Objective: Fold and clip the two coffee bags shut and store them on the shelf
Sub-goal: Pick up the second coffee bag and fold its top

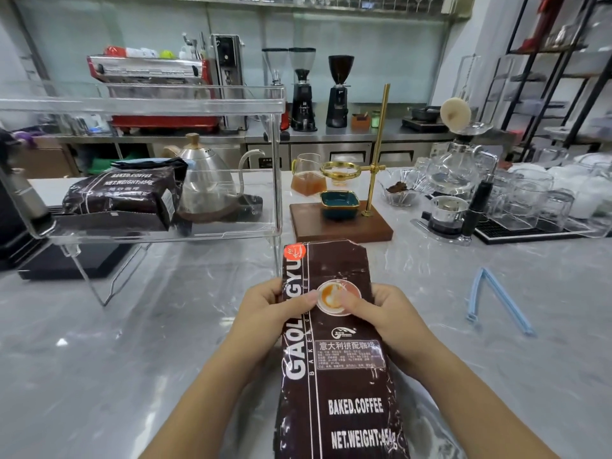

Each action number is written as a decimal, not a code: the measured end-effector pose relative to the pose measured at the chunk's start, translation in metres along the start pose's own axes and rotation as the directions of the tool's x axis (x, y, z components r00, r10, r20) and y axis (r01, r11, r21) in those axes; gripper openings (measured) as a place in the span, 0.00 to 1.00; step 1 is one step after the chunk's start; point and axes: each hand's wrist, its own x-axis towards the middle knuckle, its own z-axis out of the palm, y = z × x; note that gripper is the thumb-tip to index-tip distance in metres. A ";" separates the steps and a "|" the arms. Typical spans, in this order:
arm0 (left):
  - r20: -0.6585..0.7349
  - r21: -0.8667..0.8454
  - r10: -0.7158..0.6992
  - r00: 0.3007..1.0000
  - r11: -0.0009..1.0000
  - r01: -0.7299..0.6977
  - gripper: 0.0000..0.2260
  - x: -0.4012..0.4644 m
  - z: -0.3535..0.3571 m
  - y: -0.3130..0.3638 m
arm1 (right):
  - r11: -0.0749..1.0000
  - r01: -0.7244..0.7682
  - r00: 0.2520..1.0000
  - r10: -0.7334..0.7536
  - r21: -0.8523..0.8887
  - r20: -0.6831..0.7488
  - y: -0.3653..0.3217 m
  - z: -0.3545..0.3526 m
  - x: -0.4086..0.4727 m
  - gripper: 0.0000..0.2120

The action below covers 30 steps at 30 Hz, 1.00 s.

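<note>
There were two coffee bags, one in hand and one on the shelf, one blue clip, three grinders and one kettle

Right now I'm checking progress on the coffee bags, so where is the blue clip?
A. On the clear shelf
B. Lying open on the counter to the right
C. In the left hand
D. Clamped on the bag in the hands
B: the blue clip lies open on the counter, apart from the held coffee bag.
</note>
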 end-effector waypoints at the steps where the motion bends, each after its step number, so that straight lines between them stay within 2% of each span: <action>1: -0.005 -0.002 -0.008 1.000 1.000 0.007 0.18 0.000 0.000 0.000 | 1.000 0.001 1.000 -0.001 0.015 -0.021 0.001 0.000 0.001 0.14; 3: -0.012 0.010 -0.022 1.000 1.000 0.022 0.16 0.002 -0.001 -0.001 | 0.999 0.000 0.999 0.002 0.035 -0.048 0.003 -0.001 0.004 0.15; 7: -0.030 0.035 -0.044 0.999 0.998 0.045 0.06 0.003 -0.002 -0.006 | 1.000 -0.023 0.999 0.022 -0.016 -0.044 0.007 -0.003 0.006 0.15; 11: -0.011 0.048 -0.031 0.999 0.998 0.032 0.07 0.003 -0.002 -0.008 | 0.997 -0.061 0.998 0.060 -0.039 -0.008 0.009 -0.004 0.007 0.10; 18: 0.027 0.073 -0.113 0.993 0.991 0.111 0.04 0.000 0.001 -0.007 | 0.997 -0.074 0.996 0.074 0.017 -0.057 0.015 -0.004 0.011 0.10; 25: -0.033 -0.001 -0.091 0.995 0.996 0.091 0.08 0.005 0.002 -0.007 | 0.988 -0.119 0.991 0.124 0.103 -0.042 0.016 -0.005 0.016 0.09; 30: -0.077 -0.070 -0.073 0.994 0.995 0.068 0.15 0.006 0.004 -0.006 | 0.979 -0.097 0.990 0.113 0.179 -0.081 0.015 -0.005 0.019 0.09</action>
